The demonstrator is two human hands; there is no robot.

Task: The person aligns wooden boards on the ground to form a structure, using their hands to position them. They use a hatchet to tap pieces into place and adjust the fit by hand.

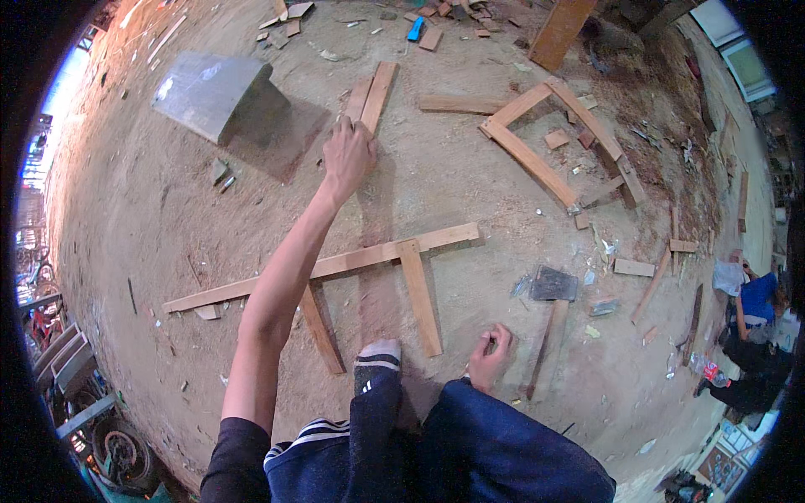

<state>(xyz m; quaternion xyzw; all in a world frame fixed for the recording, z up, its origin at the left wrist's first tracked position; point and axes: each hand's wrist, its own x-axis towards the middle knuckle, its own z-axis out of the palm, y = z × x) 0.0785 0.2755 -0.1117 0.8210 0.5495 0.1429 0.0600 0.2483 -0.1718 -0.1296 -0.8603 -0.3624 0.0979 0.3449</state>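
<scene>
Right hand is by the knee, left hand is at two wood strips on the ground.

Nearest, the right hand has its fingers curled, and I cannot tell if it holds something small; a dark-headed tool lies to its right. Next is the joined wood frame, with the left forearm passing above its long bar; it seems wise not to lean on it. Farther, the left fingers bend over the near ends of the strips, which lie side by side; whether they pinch one, I cannot tell. A firm grip probably needs the thumb and fingers on opposite edges, and a lift without scraping.
</scene>
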